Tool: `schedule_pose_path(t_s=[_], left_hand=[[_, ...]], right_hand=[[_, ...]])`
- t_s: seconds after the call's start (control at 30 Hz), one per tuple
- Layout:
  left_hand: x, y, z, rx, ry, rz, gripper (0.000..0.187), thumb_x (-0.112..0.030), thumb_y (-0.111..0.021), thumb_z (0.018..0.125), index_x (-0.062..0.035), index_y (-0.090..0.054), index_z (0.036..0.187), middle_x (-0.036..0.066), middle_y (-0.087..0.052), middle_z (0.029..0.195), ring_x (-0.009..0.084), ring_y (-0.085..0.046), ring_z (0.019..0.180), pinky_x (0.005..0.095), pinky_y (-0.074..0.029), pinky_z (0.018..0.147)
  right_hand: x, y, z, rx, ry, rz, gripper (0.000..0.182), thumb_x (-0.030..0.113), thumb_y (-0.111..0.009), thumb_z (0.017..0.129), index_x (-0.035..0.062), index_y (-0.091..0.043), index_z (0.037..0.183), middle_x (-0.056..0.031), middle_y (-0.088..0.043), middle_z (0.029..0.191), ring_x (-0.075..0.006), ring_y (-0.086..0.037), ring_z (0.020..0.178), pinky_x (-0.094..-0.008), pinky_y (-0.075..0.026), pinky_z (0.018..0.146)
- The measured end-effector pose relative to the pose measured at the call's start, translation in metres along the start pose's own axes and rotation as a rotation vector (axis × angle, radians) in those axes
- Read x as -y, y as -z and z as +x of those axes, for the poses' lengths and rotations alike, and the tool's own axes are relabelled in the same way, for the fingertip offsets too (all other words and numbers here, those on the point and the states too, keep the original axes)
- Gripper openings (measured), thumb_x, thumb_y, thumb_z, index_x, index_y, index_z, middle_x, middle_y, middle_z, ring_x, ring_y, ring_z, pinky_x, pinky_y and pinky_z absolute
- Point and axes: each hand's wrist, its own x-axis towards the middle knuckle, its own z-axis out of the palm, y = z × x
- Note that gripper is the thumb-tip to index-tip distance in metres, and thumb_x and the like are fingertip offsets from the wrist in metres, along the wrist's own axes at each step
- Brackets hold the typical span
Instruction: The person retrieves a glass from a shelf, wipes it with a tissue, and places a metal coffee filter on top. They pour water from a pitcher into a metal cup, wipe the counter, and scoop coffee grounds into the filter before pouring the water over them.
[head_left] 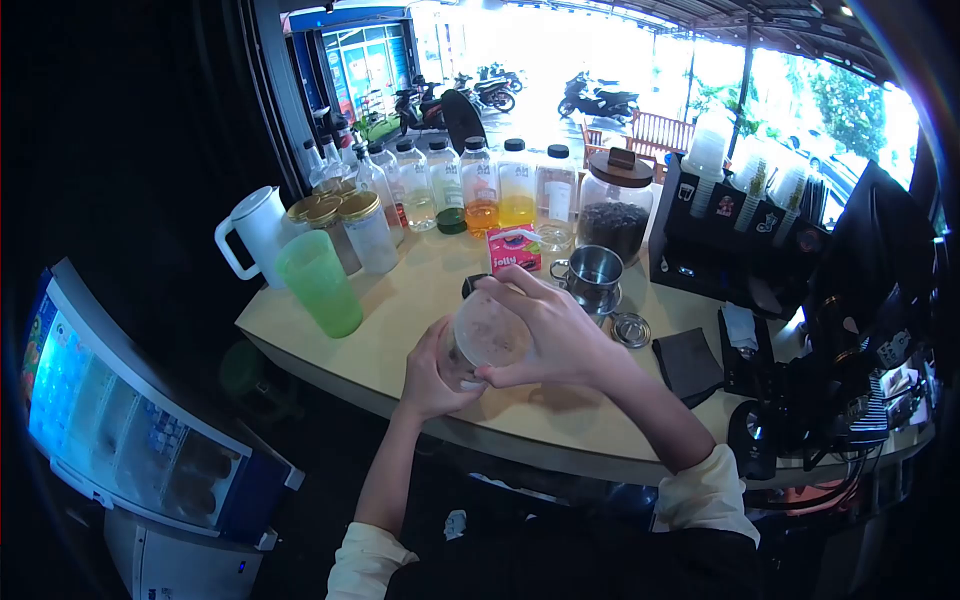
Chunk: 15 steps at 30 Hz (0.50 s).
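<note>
A clear plastic cup [492,330] with a round, translucent top is held above the front of the wooden counter, tilted toward the camera. My left hand [437,375] wraps round its lower left side. My right hand [548,335] grips the top rim from above and the right, fingers and thumb spread across it. Just behind the hands is a pink box [514,250] marked "jolly". A metal cup [593,277] stands to the right of the box, with a small round metal piece [630,330] in front of it.
Bottles [480,195] line the counter's back beside a large jar [614,215]. On the left stand a green tumbler [322,285], lidded jars and a white pitcher [257,230]. A dark cloth [687,366], a black cup organizer [720,230] and a monitor are at right.
</note>
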Motion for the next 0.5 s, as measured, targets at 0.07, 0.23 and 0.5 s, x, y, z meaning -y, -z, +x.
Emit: schedule_pose_path(t_s=[0.07,0.23,0.5], left_hand=[[-0.006,0.001,0.002,0.011,0.011,-0.021,0.091,-0.022,-0.084,0.051,-0.0016,-0.039,0.127,0.017,-0.055,0.115,0.0302,-0.056,0.108,0.0387,-0.045,0.093],[-0.008,0.002,0.005,0.033,0.024,-0.080,0.092,-0.021,-0.084,0.051,-0.0010,-0.039,0.128,0.016,-0.053,0.118,0.0282,-0.055,0.111,0.0379,-0.044,0.095],[0.002,0.004,0.001,0.053,0.011,-0.090,0.097,-0.021,-0.084,0.051,-0.0001,-0.034,0.131,0.017,-0.049,0.123,0.0288,-0.051,0.116,0.0393,-0.042,0.098]], right_hand=[[0.004,0.014,0.009,0.178,0.020,0.043,0.082,0.046,-0.074,0.060,0.0039,-0.050,0.126,-0.0162,-0.048,0.122,-0.0320,-0.054,0.109,-0.0422,-0.043,0.094],[-0.007,0.032,0.027,0.342,0.256,0.068,0.082,0.042,-0.074,0.062,0.0067,-0.045,0.131,-0.0140,-0.048,0.126,-0.0340,-0.053,0.110,-0.0430,-0.043,0.094],[0.029,0.035,0.037,0.295,-0.051,-0.014,0.085,0.035,-0.076,0.063,0.0056,-0.040,0.134,-0.0176,-0.044,0.133,-0.0349,-0.046,0.120,-0.0432,-0.041,0.098]])
